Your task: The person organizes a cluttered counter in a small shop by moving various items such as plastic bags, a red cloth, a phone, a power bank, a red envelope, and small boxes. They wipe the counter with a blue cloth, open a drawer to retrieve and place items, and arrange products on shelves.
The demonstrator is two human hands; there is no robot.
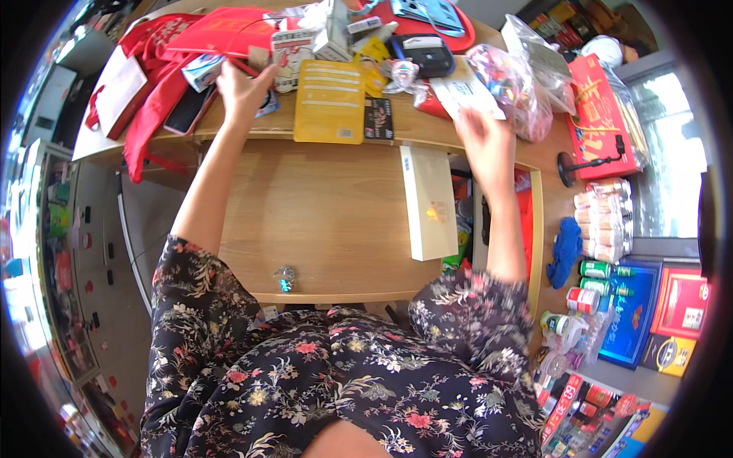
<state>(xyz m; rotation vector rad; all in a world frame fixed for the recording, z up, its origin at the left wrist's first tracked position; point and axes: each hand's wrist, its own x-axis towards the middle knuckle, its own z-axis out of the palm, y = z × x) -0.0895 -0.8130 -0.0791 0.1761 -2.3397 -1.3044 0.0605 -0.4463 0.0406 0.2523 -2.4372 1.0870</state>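
Note:
My right hand [487, 140], a little blurred, pinches the lower edge of a white printed packet [462, 87] at the desk's right side. My left hand [243, 89] reaches over the clutter at the left, thumb and fingers spread. A red strip shows between them; whether I touch it is unclear. Beside its fingers lies a blue-and-white pack [203, 71], with a dark phone [189, 109] below. Between my hands a yellow card holder with slots [329, 103] lies over the desk edge, next to a black card [379, 119]. A red gift bag [223, 31] lies behind my left hand.
A wooden pull-out board [320, 212] carries a cream box [429, 206] and a small keyring [285, 277]. Behind sit a dark blue case [424, 54] and a plastic bag of colourful items [509, 86]. At right are a black stand [567, 169], blue cloth [564, 252] and green bottles [595, 269].

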